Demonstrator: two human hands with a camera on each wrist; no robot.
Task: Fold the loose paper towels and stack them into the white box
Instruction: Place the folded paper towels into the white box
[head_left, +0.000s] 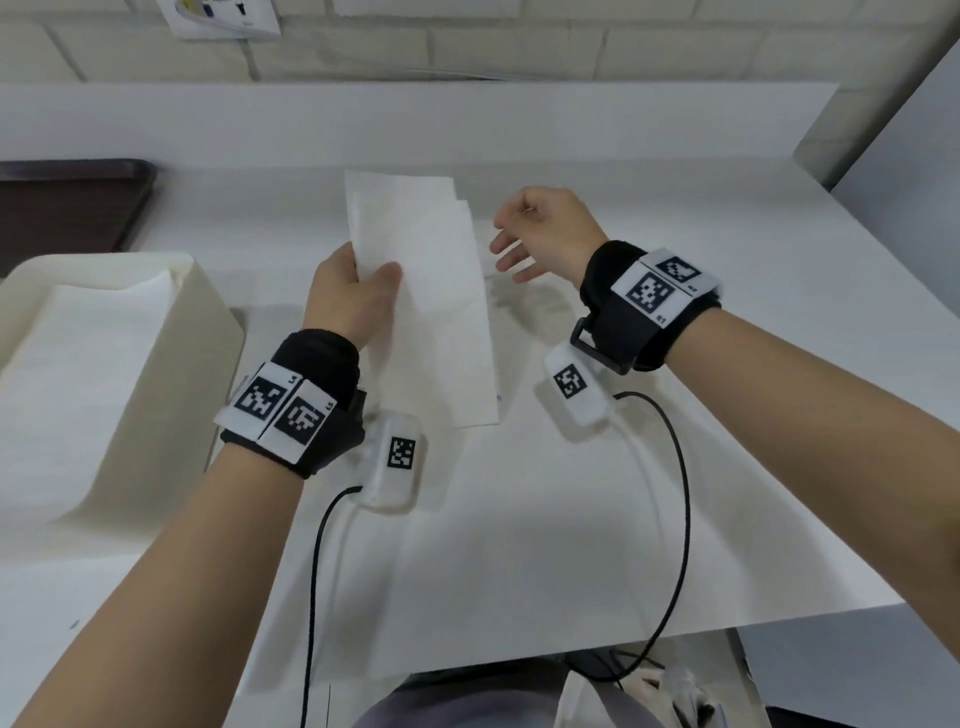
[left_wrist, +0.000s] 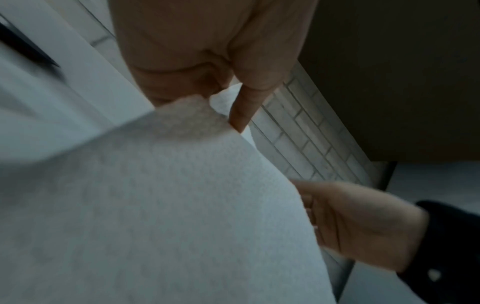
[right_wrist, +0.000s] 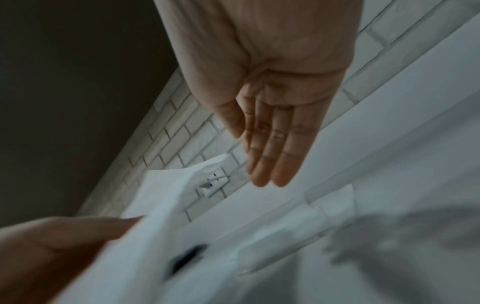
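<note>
My left hand (head_left: 358, 291) pinches a long folded white paper towel (head_left: 436, 306) by its left edge and holds it above the table; the thumb lies on top, the fingers underneath. The left wrist view shows that towel (left_wrist: 155, 205) filling the picture, with the thumb and fingers (left_wrist: 241, 111) clamped on it. My right hand (head_left: 540, 234) hovers just right of the towel with straight fingers (right_wrist: 270, 156) and holds nothing. More loose towels (head_left: 400, 187) lie on the table behind the held one. The white box (head_left: 171, 374) stands at the left with folded towels (head_left: 78, 364) stacked inside.
A dark brown tray (head_left: 67, 202) sits at the far left of the white table (head_left: 727, 415). A white tiled wall (head_left: 467, 47) rises behind. Black cables (head_left: 680, 499) trail from the wrist cameras toward the table's near edge.
</note>
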